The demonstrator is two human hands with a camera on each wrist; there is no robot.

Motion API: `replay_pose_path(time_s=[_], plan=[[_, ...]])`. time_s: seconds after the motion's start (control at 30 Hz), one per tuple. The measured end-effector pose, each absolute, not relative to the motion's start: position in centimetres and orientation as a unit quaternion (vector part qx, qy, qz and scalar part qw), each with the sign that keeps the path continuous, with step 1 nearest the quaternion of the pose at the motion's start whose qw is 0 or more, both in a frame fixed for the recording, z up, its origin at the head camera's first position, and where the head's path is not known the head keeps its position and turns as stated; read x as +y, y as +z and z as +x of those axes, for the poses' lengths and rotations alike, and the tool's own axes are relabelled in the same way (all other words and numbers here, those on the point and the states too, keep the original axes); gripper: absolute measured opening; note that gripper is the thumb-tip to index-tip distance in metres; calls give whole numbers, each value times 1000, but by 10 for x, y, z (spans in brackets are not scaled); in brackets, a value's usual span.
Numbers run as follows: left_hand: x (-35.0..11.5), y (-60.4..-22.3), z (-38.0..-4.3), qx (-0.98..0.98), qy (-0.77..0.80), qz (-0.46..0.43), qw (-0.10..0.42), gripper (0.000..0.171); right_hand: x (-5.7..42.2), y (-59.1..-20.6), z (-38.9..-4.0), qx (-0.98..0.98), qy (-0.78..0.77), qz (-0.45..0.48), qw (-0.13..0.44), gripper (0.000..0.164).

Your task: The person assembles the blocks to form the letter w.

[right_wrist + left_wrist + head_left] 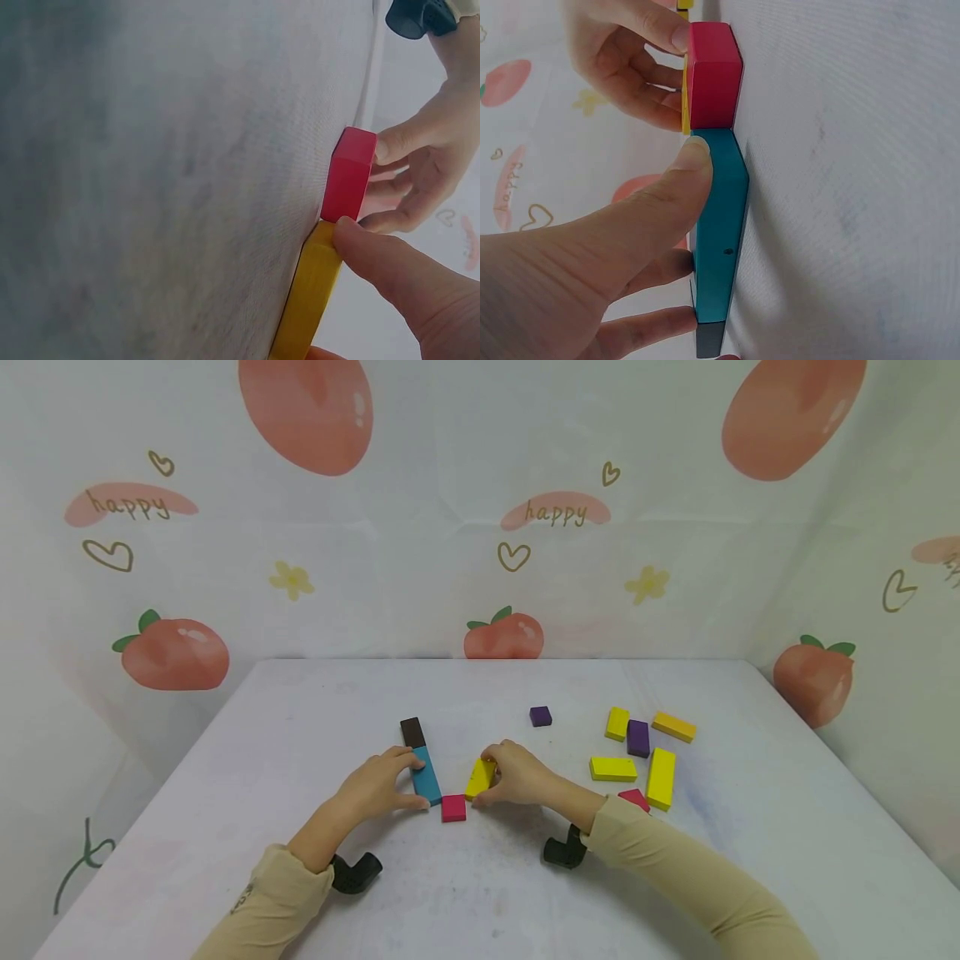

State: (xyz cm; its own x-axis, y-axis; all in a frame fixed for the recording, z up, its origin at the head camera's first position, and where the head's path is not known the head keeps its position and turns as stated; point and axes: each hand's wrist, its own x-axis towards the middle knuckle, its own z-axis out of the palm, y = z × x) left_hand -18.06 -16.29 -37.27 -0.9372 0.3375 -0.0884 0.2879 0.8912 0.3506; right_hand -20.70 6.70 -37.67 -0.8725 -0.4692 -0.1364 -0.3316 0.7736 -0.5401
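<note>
My left hand [378, 785] holds a blue block [426, 775] between thumb and fingers, the thumb at its near end. A dark brown block [412, 732] continues the line at the blue block's far end. Beside the blue block's near end lies a small red block [453, 808]; the left wrist view shows the red block [716, 75] against the blue block [721, 217]. My right hand [517, 774] pinches a yellow block [480, 779] that slants away from the red one's other side. In the right wrist view, the thumb touches the yellow block [309, 289] near the red block [349, 172].
Over to the right lie several loose blocks: yellow ones [661, 778], a purple one [638, 738], an orange-yellow one [674, 727] and a red one [635, 798] partly behind the right sleeve. One purple cube [541, 716] sits farther back. Patterned cloth [420, 577] hangs behind the table.
</note>
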Motion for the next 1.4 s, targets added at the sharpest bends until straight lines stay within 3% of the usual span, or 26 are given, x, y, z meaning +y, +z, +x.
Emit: replay_pose_path(time_s=[1.03,1.4], plan=[[-163,-372,-180,969,171,164,74,59,72,-374,-208,922,-283,-228,132,64],[-163,-372,-180,969,173,160,76,59,131,-360,-224,920,-298,-232,106,41]])
